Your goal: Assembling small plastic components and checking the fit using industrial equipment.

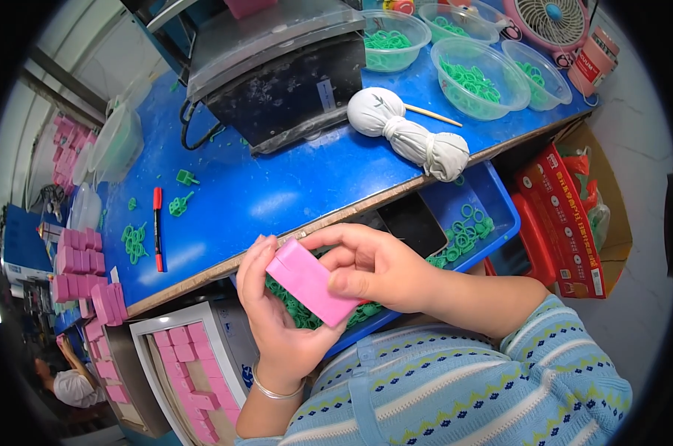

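A pink rectangular rubber mold (310,281), with a thin cut line near its upper end, is held tilted in front of my body. My left hand (283,327) cradles it from below and the left side, fingers along its edge. From the right, my right hand (385,271) grips it, thumb on its face and index finger at the top end. Beneath the hands, a blue tray (506,212) holds green ring-shaped pieces (466,234) and a black flat object (413,223). Part of the tray is hidden by my hands.
On the blue table (258,193) are a black machine (277,97), a tied white cloth bundle (407,135), bowls of green rings (474,82), a red marker (158,230) and a fan (552,18). Pink molds (80,260) stack left; more fill a white-framed case (192,364). A carton (567,215) stands right.
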A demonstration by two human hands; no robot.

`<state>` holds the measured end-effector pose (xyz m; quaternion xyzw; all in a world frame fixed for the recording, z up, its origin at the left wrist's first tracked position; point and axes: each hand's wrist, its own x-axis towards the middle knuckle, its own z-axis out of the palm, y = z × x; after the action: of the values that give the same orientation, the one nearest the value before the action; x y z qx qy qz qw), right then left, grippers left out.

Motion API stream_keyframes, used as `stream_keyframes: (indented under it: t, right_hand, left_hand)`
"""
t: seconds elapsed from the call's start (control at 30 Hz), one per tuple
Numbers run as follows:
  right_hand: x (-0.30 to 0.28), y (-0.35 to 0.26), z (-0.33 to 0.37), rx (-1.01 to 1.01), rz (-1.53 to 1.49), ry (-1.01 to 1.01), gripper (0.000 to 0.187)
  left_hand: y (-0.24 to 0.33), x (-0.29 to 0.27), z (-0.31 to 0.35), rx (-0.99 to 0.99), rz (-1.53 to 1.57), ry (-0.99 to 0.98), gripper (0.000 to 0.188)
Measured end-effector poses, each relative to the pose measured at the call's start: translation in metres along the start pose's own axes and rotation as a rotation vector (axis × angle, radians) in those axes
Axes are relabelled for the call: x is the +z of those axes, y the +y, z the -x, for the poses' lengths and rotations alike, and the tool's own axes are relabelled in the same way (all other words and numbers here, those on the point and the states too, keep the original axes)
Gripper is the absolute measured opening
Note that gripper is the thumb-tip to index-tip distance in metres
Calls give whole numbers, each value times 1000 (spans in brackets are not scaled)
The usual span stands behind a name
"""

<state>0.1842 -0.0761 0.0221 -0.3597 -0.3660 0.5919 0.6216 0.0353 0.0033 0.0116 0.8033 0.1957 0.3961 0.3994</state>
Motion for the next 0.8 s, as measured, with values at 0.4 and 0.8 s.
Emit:
stream_keyframes:
  t: [0.4,0.8]
  right_hand:
    - [1,0,-4,230,-343,-40,45]
    - [-5,9,1,-134,-51,29,37]
  left_hand:
    - [-4,-3,1,16,371,-66,101]
    - [-10,1,2,81,72,-78,97]
